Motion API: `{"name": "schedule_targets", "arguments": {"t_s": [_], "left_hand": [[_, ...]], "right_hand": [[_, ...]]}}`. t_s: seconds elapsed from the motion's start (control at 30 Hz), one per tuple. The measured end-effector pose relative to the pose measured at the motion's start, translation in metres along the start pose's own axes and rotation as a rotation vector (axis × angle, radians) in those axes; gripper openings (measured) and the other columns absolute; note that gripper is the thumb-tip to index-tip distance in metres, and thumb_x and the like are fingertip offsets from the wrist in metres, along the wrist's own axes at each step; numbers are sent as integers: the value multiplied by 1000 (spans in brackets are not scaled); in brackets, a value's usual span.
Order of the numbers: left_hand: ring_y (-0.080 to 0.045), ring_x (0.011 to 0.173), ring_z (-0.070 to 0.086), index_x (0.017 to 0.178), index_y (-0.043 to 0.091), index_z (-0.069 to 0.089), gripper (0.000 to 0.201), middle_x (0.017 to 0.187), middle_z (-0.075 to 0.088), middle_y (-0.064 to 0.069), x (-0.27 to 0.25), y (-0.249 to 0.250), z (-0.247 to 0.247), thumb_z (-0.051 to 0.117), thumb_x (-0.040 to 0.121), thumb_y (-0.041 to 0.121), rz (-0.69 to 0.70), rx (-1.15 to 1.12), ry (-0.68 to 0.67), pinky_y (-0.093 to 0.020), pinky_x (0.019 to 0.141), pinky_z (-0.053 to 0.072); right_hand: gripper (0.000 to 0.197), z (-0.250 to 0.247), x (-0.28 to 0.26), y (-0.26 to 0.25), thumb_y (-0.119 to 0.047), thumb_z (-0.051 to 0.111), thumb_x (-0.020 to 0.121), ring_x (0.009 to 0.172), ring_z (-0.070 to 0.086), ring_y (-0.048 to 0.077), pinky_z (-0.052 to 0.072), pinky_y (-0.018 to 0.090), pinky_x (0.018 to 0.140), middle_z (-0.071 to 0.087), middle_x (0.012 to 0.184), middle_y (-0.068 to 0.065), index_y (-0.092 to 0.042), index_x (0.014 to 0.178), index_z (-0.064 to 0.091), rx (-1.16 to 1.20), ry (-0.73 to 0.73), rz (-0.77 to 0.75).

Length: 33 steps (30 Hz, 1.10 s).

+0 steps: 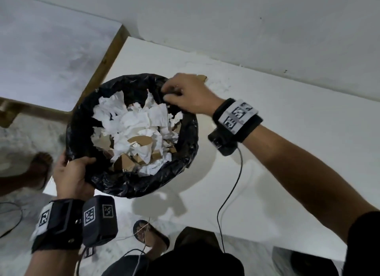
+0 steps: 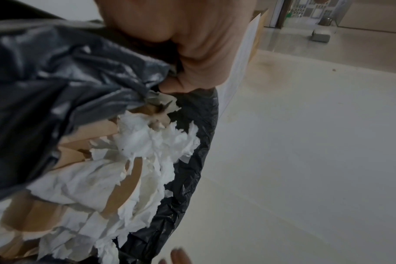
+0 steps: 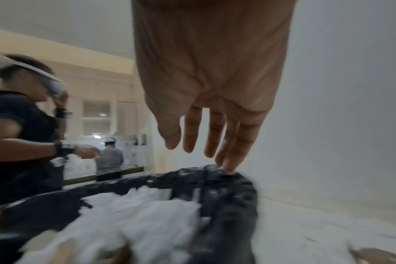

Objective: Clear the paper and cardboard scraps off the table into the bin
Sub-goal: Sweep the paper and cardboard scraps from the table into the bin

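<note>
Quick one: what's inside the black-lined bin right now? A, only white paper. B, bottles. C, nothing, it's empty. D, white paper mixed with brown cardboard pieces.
D: the bin, gripped at its near rim by the left hand, holds torn white paper with brown cardboard pieces among it.

Prob. home kitchen: wall cabinets

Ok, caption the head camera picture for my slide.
Left hand grips a black-lined bin heaped with paper and cardboard scraps at the white table; right hand touches its rim.

no legible text, coded wristband markers
</note>
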State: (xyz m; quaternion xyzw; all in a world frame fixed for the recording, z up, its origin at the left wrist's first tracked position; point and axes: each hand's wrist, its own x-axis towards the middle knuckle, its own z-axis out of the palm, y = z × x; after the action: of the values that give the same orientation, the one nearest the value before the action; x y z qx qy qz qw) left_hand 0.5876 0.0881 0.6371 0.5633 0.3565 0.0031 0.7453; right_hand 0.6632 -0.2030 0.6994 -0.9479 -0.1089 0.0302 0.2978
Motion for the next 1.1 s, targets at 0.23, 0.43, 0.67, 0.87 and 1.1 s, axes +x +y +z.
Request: {"name": "schedule_targets", "arguments": {"t_s": [0.23, 0.43, 0.67, 0.87, 1.1], "left_hand": [[-18, 72, 68, 137, 21, 61, 73, 92, 68, 0, 32, 15, -41, 50, 80, -22, -8, 2, 51, -32, 52, 61], [-27, 86, 68, 139, 25, 59, 76, 127, 66, -16, 50, 14, -40, 51, 80, -22, -21, -4, 88, -39, 59, 62], [-25, 89, 72, 140, 26, 58, 79, 134, 64, -16, 66, 11, -13, 51, 79, -23, -37, 5, 72, -40, 63, 63], [-31, 102, 69, 141, 26, 57, 79, 137, 62, -16, 84, 4, 15, 50, 80, -23, -50, 6, 28, -41, 67, 63], [-44, 110, 66, 132, 27, 63, 73, 133, 64, -21, 97, 3, 33, 51, 79, -22, -68, 34, -5, -52, 73, 60]], "right_hand": [[17, -18, 17, 65, -23, 63, 85, 87, 62, 14, 51, 33, 91, 69, 104, 3, -16, 98, 71, 4, 166, 340], [34, 18, 49, 134, -15, 65, 82, 115, 55, 26, 43, 35, 97, 58, 125, 9, -11, 116, 61, -105, 29, 465], [82, 69, 84, 200, -23, 68, 79, 119, 48, 46, 47, 48, 99, 7, 156, 17, -37, 146, 22, -410, -430, 473], [41, 76, 84, 208, -16, 58, 89, 107, 54, 42, 46, 43, 92, 50, 126, 21, -20, 130, 54, -398, -298, 344], [22, 69, 85, 198, -14, 59, 82, 89, 58, 37, 38, 34, 66, 57, 102, 21, -4, 102, 59, -518, -340, 227]]}}
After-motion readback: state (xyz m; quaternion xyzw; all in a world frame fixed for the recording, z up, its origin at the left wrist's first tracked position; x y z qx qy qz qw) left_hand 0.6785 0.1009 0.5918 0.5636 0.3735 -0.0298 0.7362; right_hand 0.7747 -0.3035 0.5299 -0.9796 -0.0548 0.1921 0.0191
